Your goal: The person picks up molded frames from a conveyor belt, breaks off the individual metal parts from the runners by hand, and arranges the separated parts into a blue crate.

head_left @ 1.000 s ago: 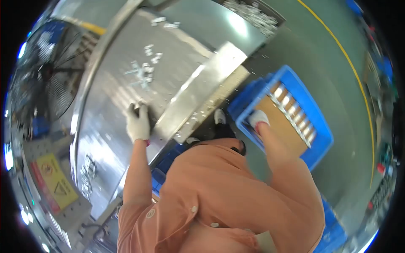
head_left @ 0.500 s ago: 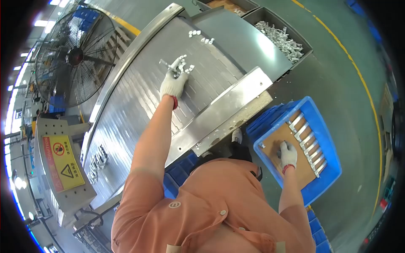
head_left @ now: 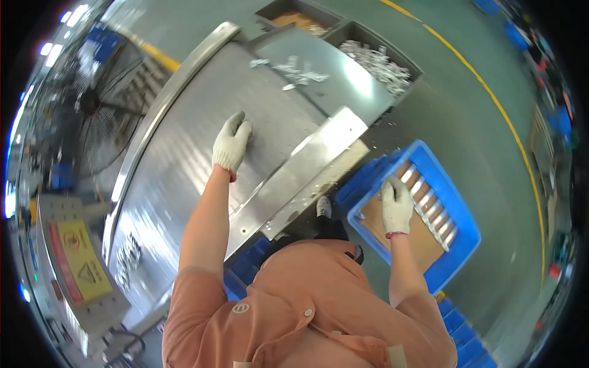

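Observation:
My left hand (head_left: 231, 145), in a white glove, rests palm-down on the steel conveyor belt (head_left: 184, 159) with its fingers together and nothing visibly in it. Loose metal parts (head_left: 294, 67) lie farther along the belt, beyond that hand. My right hand (head_left: 397, 205), also gloved, lies inside the blue crate (head_left: 457, 245), over its cardboard liner (head_left: 423, 242) and touching the row of metal parts (head_left: 429, 205) along the crate's far side. Whether that hand grips a part is hidden.
A steel side rail (head_left: 307, 168) runs between the belt and me. Bins of metal parts (head_left: 377, 61) stand at the belt's end. A large fan (head_left: 98, 110) is at the left, a yellow warning sign (head_left: 76, 257) lower left. More blue crates (head_left: 460, 331) sit by my right side.
My left hand has pulled back along the belt from the cluster of small parts and now lies flat. My right hand has shifted up to the row of parts in the crate.

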Motion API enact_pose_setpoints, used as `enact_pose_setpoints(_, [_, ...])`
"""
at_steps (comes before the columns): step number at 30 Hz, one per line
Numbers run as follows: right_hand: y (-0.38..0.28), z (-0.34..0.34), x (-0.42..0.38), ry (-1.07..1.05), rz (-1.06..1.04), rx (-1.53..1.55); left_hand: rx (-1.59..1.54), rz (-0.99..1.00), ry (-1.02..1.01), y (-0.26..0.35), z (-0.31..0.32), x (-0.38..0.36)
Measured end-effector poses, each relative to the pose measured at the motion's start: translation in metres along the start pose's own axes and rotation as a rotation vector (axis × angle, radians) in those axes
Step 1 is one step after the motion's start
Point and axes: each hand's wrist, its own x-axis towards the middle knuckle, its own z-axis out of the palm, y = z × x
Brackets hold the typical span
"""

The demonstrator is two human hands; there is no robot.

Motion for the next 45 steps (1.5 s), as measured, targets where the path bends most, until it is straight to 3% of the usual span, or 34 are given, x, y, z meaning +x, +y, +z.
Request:
enact_pose_setpoints(4, [-0.068, 0.059, 0.013, -0.106, -0.253, 0.063, 0.125, -0.083, 0.297, -0.089, -0.104, -0.059])
enact_pose_setpoints(5, [-0.089, 0.066, 0.017, -0.151, -0.537, -0.009, 0.079, -0.184, 0.377, -0.104, -0.131, -0.082])
enact_pose_setpoints(6, [-0.123, 0.075, 0.008, -0.188, -0.639, -0.081, 0.086, -0.241, 0.493, -0.111, -0.158, -0.109])
enact_pose_setpoints(8, [-0.146, 0.115, -0.008, -0.435, -0.41, 0.316, 0.082, -0.339, 0.657, -0.122, -0.201, -0.149])
enact_pose_setpoints(10, [-0.177, 0.137, -0.016, -0.47, -0.731, -0.1, 0.11, -0.403, 0.835, -0.178, -0.248, -0.181])
enact_pose_setpoints(12, [-0.196, 0.173, -0.048, -0.448, -0.937, -0.122, 0.085, -0.438, 0.978, -0.238, -0.299, -0.208])
enact_pose_setpoints(15, [-0.214, 0.217, -0.083, -0.516, -1.138, -0.323, 0.161, -0.552, 1.211, -0.274, -0.35, -0.242])
enact_pose_setpoints(17, [-0.222, 0.229, -0.097, -0.52, -1.076, -0.38, 0.258, -0.702, 1.246, -0.293, -0.394, -0.26])
enact_pose_setpoints(21, [-0.215, 0.238, -0.094, -0.572, -1.073, -0.472, 0.308, -0.695, 1.395, -0.373, -0.477, -0.279])
enact_pose_setpoints(24, [-0.218, 0.239, -0.101, -0.561, -1.057, -0.545, -0.079, -0.559, 1.424, -0.371, -0.516, -0.272])
enact_pose_setpoints(26, [-0.219, 0.244, -0.103, -0.527, -1.081, -0.527, -0.325, -0.403, 1.289, -0.401, -0.545, -0.277])
enact_pose_setpoints(28, [-0.214, 0.245, -0.101, -0.516, -1.078, -0.554, -0.575, -0.56, 1.064, -0.407, -0.572, -0.277])
enact_pose_setpoints(29, [-0.213, 0.247, -0.1, -0.506, -1.093, -0.558, -0.626, -0.48, 1.142, -0.406, -0.565, -0.272])
enact_pose_setpoints(32, [-0.214, 0.249, -0.101, -0.503, -1.077, -0.588, -0.184, -0.62, 0.984, -0.45, -0.597, -0.28])
enact_pose_setpoints(33, [-0.215, 0.249, -0.102, -0.506, -1.061, -0.601, 0.102, -0.691, 0.959, -0.4, -0.577, -0.27])
enact_pose_setpoints(36, [-0.218, 0.249, -0.102, -0.521, -1.033, -0.635, 0.048, -0.716, 0.843, -0.388, -0.555, -0.245])
enact_pose_setpoints(39, [-0.212, 0.249, -0.101, -0.485, -1.062, -0.638, 0.204, -0.678, 0.858, -0.362, -0.533, -0.231])
enact_pose_setpoints(41, [-0.215, 0.248, -0.102, -0.48, -1.047, -0.639, 0.332, -0.598, 0.918, -0.328, -0.499, -0.224])
enact_pose_setpoints(42, [-0.216, 0.247, -0.103, -0.483, -1.053, -0.622, 0.096, -0.633, 0.856, -0.296, -0.479, -0.223])
enact_pose_setpoints(45, [-0.22, 0.245, -0.104, -0.486, -1.06, -0.565, 0.249, -0.504, 0.875, -0.26, -0.406, -0.225])
